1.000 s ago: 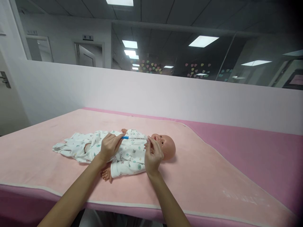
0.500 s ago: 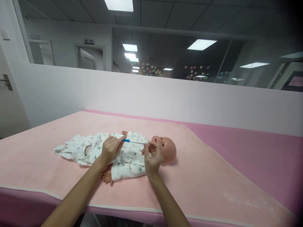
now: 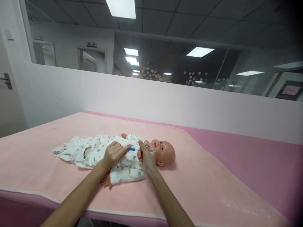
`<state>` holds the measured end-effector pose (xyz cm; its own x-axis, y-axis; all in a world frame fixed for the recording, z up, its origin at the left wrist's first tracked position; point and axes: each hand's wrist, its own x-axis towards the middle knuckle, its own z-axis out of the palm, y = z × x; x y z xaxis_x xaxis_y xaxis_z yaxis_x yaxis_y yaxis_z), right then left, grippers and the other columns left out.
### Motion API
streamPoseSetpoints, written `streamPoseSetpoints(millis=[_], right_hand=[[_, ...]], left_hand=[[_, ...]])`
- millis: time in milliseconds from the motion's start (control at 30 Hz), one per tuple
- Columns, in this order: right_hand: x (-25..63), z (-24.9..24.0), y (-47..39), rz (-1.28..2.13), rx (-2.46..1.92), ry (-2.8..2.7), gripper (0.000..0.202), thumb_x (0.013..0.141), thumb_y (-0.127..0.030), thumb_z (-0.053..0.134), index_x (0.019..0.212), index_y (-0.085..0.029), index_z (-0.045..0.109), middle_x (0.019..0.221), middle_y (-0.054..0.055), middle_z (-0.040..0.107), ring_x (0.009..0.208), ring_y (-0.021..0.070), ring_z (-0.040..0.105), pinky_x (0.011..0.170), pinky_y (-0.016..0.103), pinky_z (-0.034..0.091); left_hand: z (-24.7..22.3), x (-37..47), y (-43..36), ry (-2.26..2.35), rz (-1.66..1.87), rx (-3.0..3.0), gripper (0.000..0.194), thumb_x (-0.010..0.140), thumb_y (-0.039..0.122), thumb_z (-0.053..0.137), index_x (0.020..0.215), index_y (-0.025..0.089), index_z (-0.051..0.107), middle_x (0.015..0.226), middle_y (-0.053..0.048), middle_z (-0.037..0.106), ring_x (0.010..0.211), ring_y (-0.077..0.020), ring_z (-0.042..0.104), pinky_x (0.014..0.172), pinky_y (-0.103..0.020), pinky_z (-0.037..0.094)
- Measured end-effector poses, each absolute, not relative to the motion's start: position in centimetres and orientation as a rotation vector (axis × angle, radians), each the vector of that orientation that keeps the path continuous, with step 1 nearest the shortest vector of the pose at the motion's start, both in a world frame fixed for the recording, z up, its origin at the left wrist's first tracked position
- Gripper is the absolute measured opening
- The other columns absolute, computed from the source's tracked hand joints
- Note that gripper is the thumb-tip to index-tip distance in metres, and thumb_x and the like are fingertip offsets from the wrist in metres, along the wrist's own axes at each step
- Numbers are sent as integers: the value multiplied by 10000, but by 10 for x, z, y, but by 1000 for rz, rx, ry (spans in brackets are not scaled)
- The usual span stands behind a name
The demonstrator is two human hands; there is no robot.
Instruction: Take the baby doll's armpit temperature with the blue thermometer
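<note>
A thin stick-like tool (image 3: 132, 148), with a blue end and a clear tip, spans the space between my hands above the doll's chest. My left hand (image 3: 115, 154) pinches the blue end. Around its clear part close the fingers of my right hand (image 3: 148, 157), and the tip sticks out beyond them towards the doll's chin. The baby doll (image 3: 165, 153) lies on its back in a white patterned outfit (image 3: 129, 173), head to the right, mouth open. One doll hand (image 3: 106, 181) rests on the mat near my left wrist.
The doll lies on a light pink mat (image 3: 201, 186) with a white-trimmed front edge. Behind it stands a low white wall (image 3: 142, 97) with a glass window above. A door with a handle (image 3: 8, 81) is at the far left.
My right hand has shifted left along the tool, and the clear tip now shows past its fingers. The view has tilted slightly upward.
</note>
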<state>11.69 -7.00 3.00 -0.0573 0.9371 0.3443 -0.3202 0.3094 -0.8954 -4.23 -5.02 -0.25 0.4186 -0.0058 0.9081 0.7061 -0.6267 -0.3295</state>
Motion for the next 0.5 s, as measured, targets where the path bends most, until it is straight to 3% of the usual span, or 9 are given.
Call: streamPoseSetpoints(millis=[167,333,500], right_hand=[[111,45,-77,1046,-697,-1274,414,713,-369,593,525,-198,266,314,-123,292,290,22,266,327,142,212],[112,52,-76,930,-776,-1346,374,703,-319,568,491,-198,284,310,-114,307,292,28,281,334,153,215],[140,128,-71,756,-683,-1543,385,668,-352,625,442,-188,359,309,-94,369,278,24,293,307,154,196]], left_hand=[[-3,-36,-58,-513,-1390,-1902,367,799,107,518,1163,124,470,511,28,527,487,-105,468,529,-256,325],[-5,-29,-56,-543,-1430,-1944,332,792,123,533,1122,134,494,550,16,557,504,-110,479,537,-260,332],[-2,-29,-52,-765,-1506,-2018,325,805,222,536,1116,139,491,591,17,551,545,-116,479,624,-279,370]])
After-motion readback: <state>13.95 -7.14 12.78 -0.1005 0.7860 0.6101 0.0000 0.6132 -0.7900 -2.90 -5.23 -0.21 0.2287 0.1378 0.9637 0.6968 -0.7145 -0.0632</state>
